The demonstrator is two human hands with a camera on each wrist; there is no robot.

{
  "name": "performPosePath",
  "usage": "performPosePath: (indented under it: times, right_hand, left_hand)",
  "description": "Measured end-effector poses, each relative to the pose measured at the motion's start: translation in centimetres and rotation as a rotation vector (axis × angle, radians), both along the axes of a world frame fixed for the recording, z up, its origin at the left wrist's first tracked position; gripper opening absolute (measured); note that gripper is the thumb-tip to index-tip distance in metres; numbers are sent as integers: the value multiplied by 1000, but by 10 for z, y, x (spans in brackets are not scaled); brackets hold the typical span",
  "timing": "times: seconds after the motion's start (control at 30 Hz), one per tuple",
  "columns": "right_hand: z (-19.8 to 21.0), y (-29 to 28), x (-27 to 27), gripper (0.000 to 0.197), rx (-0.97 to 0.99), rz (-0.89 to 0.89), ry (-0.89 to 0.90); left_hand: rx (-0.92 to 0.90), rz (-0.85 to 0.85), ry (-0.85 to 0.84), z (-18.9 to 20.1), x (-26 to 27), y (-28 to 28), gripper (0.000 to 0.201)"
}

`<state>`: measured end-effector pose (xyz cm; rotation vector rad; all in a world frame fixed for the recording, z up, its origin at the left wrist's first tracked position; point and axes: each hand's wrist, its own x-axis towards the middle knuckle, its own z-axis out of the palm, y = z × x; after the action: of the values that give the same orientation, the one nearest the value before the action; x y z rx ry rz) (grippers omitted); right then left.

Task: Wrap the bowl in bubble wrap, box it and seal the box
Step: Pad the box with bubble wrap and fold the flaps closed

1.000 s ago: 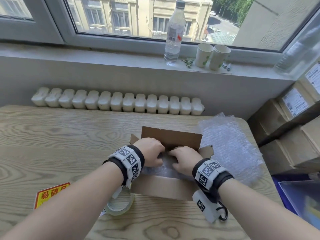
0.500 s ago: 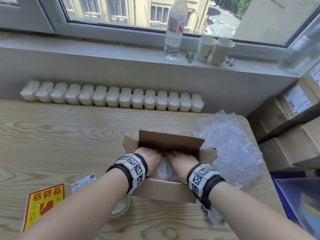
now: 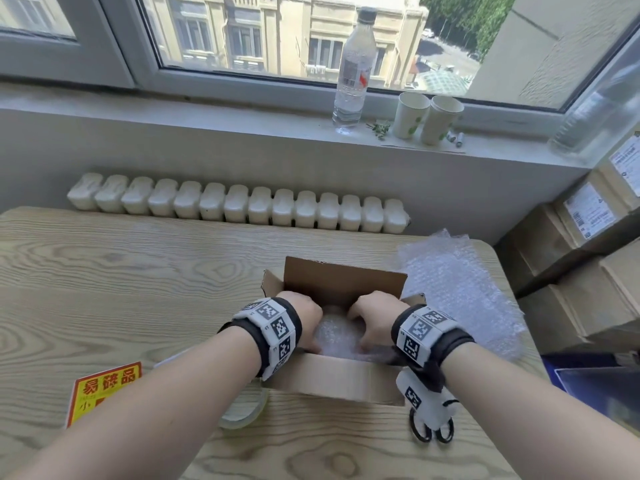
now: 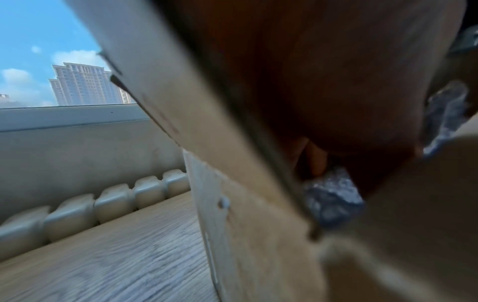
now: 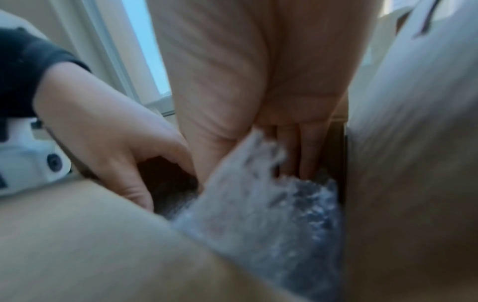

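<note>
An open cardboard box (image 3: 332,377) stands on the wooden table (image 3: 138,271), its far flap upright. The bubble-wrapped bowl (image 3: 337,332) sits inside it, and the bowl itself is hidden by the wrap. My left hand (image 3: 304,315) reaches down along the bundle's left side, its fingers (image 4: 316,159) tucked between the box wall and the wrap (image 4: 331,202). On the other side, my right hand (image 3: 372,317) holds the bundle. Its fingers (image 5: 297,151) point down behind the wrap (image 5: 271,204) and its thumb lies in front.
A clear tape roll (image 3: 242,410) and a red-yellow sticker (image 3: 104,389) lie at the near left. A loose bubble wrap sheet (image 3: 457,289) lies right of the box. Stacked cartons (image 3: 571,271) stand off the table's right edge. A radiator (image 3: 235,206) runs behind the table.
Both hands have gone down into the box with the wrapped bundle, which now sits lower between the walls. The head view has shifted a little.
</note>
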<state>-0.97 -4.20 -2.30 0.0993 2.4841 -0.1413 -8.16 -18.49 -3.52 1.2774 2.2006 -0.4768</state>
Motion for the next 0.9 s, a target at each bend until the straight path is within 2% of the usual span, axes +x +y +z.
performPosePath:
  times: [0.13,0.2,0.4,0.53,0.63,0.9]
  right_hand:
    - [-6,-3,12,20,124,56,-62]
    - [-14,-8,18,18,160,76,-56]
    - [-32,-14,20,41,200,80,-30]
    - [-43,-15,20,47,194,76,8]
    - [-49,-14,19,47,209,88,23]
    - [-49,-14,17,46,203,74,-1]
  left_hand:
    - [-36,-35,58,-3,2,0,27]
    - [-35,-50,75,-9,4,-1,26]
    - [17,-44,61,-26,3,2,40]
    - [-15,-85,71,-36,-1,4,35]
    - [-20,-90,49,-39,-1,7,30]
    - [-47,-61,31,-28,3,7,33]
